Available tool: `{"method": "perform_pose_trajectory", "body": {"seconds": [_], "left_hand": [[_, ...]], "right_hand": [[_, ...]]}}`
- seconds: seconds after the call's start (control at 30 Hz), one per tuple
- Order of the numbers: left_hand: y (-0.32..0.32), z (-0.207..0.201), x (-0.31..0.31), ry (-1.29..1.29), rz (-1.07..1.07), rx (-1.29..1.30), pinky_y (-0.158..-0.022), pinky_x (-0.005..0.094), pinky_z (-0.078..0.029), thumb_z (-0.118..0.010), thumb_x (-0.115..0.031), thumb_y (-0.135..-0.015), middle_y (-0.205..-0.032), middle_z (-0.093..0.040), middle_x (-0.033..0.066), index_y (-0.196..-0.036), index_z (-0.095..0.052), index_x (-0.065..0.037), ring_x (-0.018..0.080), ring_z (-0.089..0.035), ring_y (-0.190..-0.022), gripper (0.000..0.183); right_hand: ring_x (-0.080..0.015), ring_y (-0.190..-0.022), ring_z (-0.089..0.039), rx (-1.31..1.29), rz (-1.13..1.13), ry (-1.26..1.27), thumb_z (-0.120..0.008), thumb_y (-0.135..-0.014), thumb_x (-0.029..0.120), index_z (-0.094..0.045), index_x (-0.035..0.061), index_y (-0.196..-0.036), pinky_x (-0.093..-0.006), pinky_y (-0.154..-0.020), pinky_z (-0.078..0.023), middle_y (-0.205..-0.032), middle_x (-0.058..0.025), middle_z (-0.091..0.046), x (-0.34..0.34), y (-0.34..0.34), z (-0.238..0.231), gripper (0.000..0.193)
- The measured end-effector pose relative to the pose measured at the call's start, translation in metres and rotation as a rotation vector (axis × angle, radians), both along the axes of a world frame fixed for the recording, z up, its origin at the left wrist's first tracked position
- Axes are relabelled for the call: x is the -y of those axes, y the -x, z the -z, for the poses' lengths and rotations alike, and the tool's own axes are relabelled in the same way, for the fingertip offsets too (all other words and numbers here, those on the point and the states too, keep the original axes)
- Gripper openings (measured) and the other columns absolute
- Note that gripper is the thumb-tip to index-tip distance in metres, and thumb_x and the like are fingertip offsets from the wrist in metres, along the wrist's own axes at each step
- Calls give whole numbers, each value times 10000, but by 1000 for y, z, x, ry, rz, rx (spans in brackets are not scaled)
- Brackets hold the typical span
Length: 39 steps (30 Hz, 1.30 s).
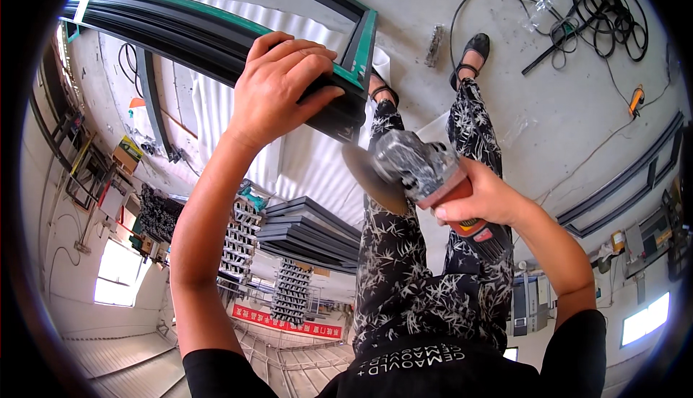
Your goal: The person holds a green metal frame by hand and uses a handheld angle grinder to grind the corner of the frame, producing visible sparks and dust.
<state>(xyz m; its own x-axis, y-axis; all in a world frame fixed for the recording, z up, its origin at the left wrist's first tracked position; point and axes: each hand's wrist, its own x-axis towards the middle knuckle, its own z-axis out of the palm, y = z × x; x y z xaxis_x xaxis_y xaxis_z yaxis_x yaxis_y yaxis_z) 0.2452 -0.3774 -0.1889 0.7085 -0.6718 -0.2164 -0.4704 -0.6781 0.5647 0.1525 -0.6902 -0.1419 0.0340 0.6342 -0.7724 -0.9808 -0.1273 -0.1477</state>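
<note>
My right hand (480, 194) is wrapped round the body of an angle grinder (415, 160), a red and grey tool coated in pale dust. Its round disc (375, 179) looks blurred and stands close to the near corner of a dark window frame (343, 113); whether the two touch I cannot tell. On top of that frame lies my left hand (285, 88), fingers bent over its edge and thumb stretched along the side, near the corner. Green strips run along the frame's upper faces. Several long black profiles seem stacked together under my left hand.
Black cable (606, 15) lies coiled on the grey floor at the far right, near an orange-handled tool (636, 101). Corrugated white sheeting (216, 120) spreads beneath the frame. Dark frames (628, 181) lie at right, and stacked profiles (310, 232) stand at lower left. My feet are beside the frame.
</note>
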Motion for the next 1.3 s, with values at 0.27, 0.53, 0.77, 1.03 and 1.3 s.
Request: {"method": "perform_pose_trajectory", "body": {"seconds": [0.27, 0.53, 0.77, 1.03, 1.3], "left_hand": [[-3, 1, 3, -11, 1, 48, -980, 376, -415, -775, -249, -749, -1032, -698, -12, -908, -613, -130, 179, -640, -1034, 257], [-8, -2, 3, -42, 29, 10, -979, 377, -406, -781, -270, -739, -1046, -692, -2, -918, -608, -123, 190, -639, -1026, 289], [-10, -9, -1, -93, 72, 10, -989, 388, -397, -773, -259, -732, -1050, -682, 12, -922, -593, -113, 210, -634, -1027, 300], [-13, -7, -7, -89, 87, -13, -1005, 398, -389, -765, -267, -751, -1071, -679, 30, -957, -580, -113, 222, -626, -1051, 317], [-15, -2, -16, -84, -12, -16, -1043, 415, -380, -771, -321, -754, -1068, -675, 26, -952, -605, -123, 224, -617, -1077, 325]], "right_hand": [[-136, -931, -614, -38, -14, 26, -785, -713, 196, -557, 13, -1185, -287, -864, -486, -1034, -63, -650, 16, 0, -10, 556], [-179, -763, -663, -146, 157, 76, -767, -688, 189, -546, 10, -1179, -331, -735, -561, -930, -86, -649, 26, 15, -1, 567], [-196, -745, -676, -205, 249, 111, -732, -732, 210, -570, -22, -1108, -345, -709, -580, -854, -112, -659, 32, 10, 8, 470], [-155, -704, -653, -270, 92, -165, -737, -801, 243, -535, -16, -1159, -285, -636, -546, -858, -77, -626, 14, -13, 32, 486], [-163, -691, -674, -389, -39, -181, -726, -815, 272, -531, -10, -1141, -299, -620, -578, -884, -79, -628, 4, -50, 34, 473]]}}
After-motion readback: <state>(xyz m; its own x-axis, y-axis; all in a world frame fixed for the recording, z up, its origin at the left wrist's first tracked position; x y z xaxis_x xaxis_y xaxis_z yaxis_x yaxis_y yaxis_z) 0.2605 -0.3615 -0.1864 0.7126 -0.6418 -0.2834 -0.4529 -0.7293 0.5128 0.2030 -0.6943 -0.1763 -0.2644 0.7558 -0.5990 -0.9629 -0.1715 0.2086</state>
